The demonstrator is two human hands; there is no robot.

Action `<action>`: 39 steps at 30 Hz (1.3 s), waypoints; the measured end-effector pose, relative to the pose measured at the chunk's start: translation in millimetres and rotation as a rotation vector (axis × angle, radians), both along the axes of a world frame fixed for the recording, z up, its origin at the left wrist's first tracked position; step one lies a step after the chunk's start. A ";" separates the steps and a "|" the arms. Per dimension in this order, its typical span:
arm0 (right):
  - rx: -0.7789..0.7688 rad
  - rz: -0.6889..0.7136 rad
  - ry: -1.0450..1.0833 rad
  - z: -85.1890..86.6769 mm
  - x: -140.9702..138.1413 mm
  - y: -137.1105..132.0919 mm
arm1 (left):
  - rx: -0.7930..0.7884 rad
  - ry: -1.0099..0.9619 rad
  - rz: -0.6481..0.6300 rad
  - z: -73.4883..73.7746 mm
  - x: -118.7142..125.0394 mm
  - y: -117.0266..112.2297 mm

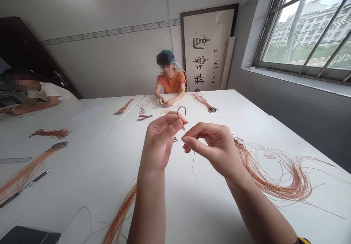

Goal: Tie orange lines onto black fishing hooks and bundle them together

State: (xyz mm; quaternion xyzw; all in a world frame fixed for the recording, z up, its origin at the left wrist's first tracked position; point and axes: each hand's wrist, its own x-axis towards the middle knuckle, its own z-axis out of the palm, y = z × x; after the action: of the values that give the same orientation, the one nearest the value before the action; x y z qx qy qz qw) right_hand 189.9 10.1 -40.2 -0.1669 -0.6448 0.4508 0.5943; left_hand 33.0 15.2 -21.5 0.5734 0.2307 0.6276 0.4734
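My left hand is raised over the white table, thumb and fingers pinched on the shank of a dark metal fish hook whose bend curves up above the fingertips. My right hand is close beside it, fingers pinched on a thin dark line that runs from the hook and dangles down toward the table. The two hands almost touch at the hook's shank.
Bundles of orange line lie at my right, by my left forearm and at the left. Red pliers lie mid-table. A person in orange sits opposite; another sits far left. A dark object lies at the near-left edge.
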 end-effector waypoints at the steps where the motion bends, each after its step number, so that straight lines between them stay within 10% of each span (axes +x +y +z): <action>1: 0.019 -0.024 -0.029 0.5 -0.2 -0.4 | -0.012 -0.008 0.004 -0.2 0.1 0.0; 10: 0.072 -0.116 -0.437 7.3 14.3 -0.6 | -0.095 -0.083 -0.027 -2.9 -0.4 4.8; 24: -0.039 -0.110 -0.058 4.1 6.0 -3.5 | -0.070 -0.030 -0.207 0.2 9.6 3.3; 32: 0.268 -0.626 -0.099 2.6 -7.4 -14.6 | -0.066 -0.049 -0.025 -2.8 14.3 0.8; 39: 0.409 -0.768 -0.096 1.8 -9.9 -16.5 | -0.052 -0.039 0.049 -2.3 19.0 -3.0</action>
State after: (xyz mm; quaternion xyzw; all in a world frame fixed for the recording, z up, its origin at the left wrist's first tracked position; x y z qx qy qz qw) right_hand 180.0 -6.4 -38.4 -0.2943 -0.6387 0.0517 0.7090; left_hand 52.0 12.2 -23.8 0.5425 0.2519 0.6439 0.4770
